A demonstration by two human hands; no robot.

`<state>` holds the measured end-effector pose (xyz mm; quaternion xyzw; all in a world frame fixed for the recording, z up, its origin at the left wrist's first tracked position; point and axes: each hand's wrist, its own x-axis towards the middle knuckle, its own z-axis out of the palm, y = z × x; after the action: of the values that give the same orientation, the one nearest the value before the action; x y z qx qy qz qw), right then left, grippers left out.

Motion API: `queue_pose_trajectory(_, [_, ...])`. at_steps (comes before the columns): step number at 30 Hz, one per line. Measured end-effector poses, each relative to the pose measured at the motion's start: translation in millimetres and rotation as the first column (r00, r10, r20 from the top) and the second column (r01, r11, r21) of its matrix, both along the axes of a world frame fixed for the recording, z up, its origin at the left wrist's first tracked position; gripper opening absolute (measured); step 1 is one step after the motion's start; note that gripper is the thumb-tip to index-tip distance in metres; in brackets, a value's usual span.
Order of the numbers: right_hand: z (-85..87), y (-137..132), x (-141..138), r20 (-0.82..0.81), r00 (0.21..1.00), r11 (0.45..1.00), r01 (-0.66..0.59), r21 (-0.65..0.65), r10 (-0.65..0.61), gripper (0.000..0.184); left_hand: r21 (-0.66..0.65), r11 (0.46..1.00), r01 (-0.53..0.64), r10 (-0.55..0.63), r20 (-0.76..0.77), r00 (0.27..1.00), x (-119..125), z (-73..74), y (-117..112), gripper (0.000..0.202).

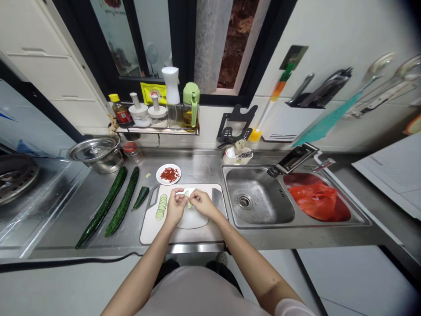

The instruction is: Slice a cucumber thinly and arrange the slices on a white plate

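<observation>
My left hand [176,205] and my right hand [201,202] meet above a white plate [192,221]. Their fingers pinch a thin, pale green cucumber slice [189,205] between them. Under the plate lies a light cutting board [154,235] with a grey rim. A row of overlapping cucumber slices [161,207] rests on the board, left of my left hand. What looks like a knife blade [217,197] shows at the board's right side, partly hidden by my right arm. Behind the board sits a small white dish [160,180] of red berries [169,174].
Two long cucumbers [102,206] [122,202] and a cut cucumber piece [141,198] lie to the left. A lidded steel pot [98,158] stands behind them. At right is a sink [263,197] with a faucet [292,160] and a red bag [312,199]. Bottles [190,107] line the back shelf.
</observation>
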<state>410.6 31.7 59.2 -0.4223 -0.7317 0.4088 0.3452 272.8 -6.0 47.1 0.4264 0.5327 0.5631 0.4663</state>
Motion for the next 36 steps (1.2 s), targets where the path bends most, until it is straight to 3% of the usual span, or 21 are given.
queue_pose_trajectory(6, [-22.0,12.9,0.0,0.011,1.0,0.998,0.005,-0.066,-0.005,0.014,-0.008,1.0,0.004,-0.004,-0.045,0.999,0.4,-21.5,6.9,0.034])
queue_pose_trajectory(12, [-46.6,25.7,-1.7,0.176,0.984,0.995,0.016,-0.095,0.001,0.011,-0.068,0.997,-0.042,0.034,-0.116,0.993,1.9,-46.5,18.5,0.032])
queue_pose_trajectory(21, [-46.2,31.9,-1.6,0.558,0.829,0.993,0.088,-0.083,-0.027,0.016,-0.188,0.981,-0.046,-0.016,-0.317,0.948,-1.4,-66.3,38.5,0.023])
queue_pose_trajectory(28, [-49.1,30.9,-8.3,0.713,0.7,0.995,0.093,-0.045,-0.033,0.022,-0.252,0.967,-0.038,-0.131,-0.616,0.777,-2.0,-57.6,46.6,0.024])
queue_pose_trajectory(36, [-57.8,20.1,-11.2,0.748,0.652,0.992,0.081,0.094,-0.124,0.023,-0.207,0.978,0.016,-0.184,-0.83,0.526,0.0,-48.8,42.9,0.023])
